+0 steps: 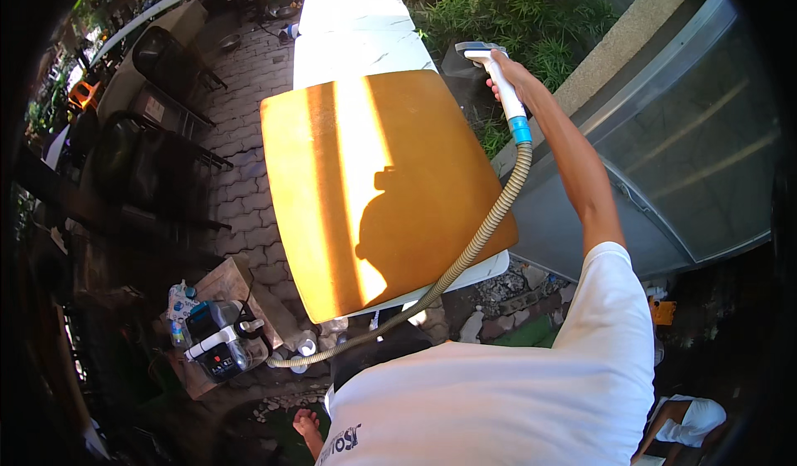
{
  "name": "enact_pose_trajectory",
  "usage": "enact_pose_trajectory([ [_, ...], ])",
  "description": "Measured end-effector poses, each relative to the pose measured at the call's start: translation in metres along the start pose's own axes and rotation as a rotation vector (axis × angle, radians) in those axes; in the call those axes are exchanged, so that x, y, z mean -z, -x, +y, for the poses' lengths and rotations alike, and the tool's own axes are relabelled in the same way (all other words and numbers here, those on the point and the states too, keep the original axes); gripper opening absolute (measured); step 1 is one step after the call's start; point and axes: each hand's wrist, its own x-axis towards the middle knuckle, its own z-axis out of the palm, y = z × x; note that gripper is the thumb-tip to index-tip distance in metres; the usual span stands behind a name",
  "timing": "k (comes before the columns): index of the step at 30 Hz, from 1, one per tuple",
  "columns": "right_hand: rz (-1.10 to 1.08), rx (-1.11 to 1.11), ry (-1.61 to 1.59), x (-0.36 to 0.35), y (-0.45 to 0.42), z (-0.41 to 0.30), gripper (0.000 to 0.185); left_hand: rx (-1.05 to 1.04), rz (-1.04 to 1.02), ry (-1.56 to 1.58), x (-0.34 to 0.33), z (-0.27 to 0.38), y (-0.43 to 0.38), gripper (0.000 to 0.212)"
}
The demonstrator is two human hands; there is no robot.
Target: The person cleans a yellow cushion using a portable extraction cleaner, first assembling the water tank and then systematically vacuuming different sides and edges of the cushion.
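Observation:
My right hand (509, 75) grips the white handle (507, 95) of a spot cleaner's suction nozzle, held out past the far right corner of a mustard-coloured cushion (436, 136). The nozzle's clear flat head (479, 47) points left, in the air. From the handle's blue collar a ribbed beige hose (479, 237) runs over the cushion's near right corner to the spot cleaner (227, 348) at lower left. The cushion lies flat on a white marble-patterned folding table (355, 55). My left hand (306, 422) hangs low beside my body, fingers curled, partly hidden.
Dark chairs (143, 167) line the paved floor (249, 186) on the left. A stone block (233, 285) is by the cleaner. On the right lean grey-framed screen panels (685, 136), with green plants (510, 11) beyond. Part of another person (691, 419) shows at lower right.

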Motion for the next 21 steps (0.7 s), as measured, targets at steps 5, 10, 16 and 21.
enact_pose_trajectory([
  [5, 0.012, 0.042, 0.004, -0.035, -0.070, -0.032, 0.048, 0.139, -0.042, -0.151, -0.006, -0.049, 0.046, 0.032],
  [10, 0.007, 0.095, 0.035, -0.084, -0.082, -0.053, 0.051, 0.169, -0.020, -0.119, -0.006, -0.074, 0.064, 0.033],
  [16, -0.157, 0.161, 0.034, -0.179, -0.066, -0.067, 0.054, 0.090, 0.059, 0.056, 0.023, -0.064, 0.055, 0.034],
  [21, -0.216, 0.405, 0.146, -0.268, -0.080, -0.074, 0.053, 0.007, 0.125, 0.189, 0.049, -0.024, 0.038, 0.035],
])
